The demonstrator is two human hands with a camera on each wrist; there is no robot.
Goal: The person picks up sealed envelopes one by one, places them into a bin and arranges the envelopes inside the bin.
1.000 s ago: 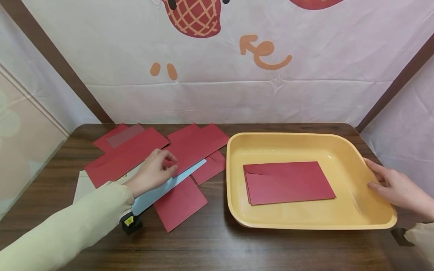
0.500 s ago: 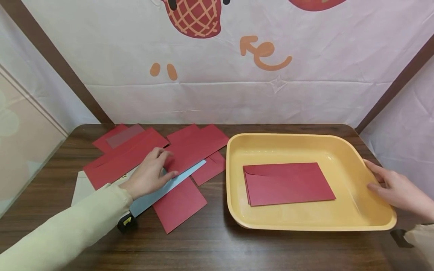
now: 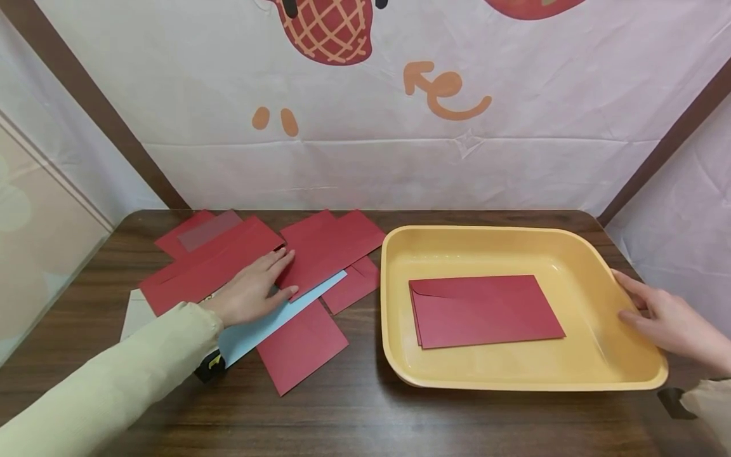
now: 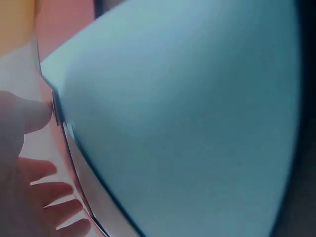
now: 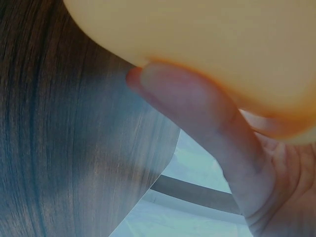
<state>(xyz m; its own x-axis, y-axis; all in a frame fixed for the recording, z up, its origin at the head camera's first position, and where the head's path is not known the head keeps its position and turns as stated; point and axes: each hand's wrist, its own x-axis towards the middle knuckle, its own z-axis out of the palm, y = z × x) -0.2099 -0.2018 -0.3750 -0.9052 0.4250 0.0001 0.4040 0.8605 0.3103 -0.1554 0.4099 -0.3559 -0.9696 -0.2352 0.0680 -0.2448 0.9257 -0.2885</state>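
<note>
While clamping right hand (image 3: 665,317) on yellow rectangular plastic tray (image 3: 502,365), rests left hand's (image 3: 251,292) parted fingers on red oblong paper envelope (image 3: 337,251) beside it.

Left hand (image 3: 251,291) lies now lower and flatter over red envelopes (image 3: 337,247) than one second ago; fingers, before curled and raised, now stretched nearly straight; gap between thumb and forefinger became wider; black box (image 3: 210,367) at wrist shifted slightly left and up, now more hidden behind sleeve (image 3: 125,374)

red envelopes (image 3: 334,251), light blue paper (image 3: 257,336), yellow tray (image 3: 582,346), brown wood-grain table (image 3: 365,422)
</note>
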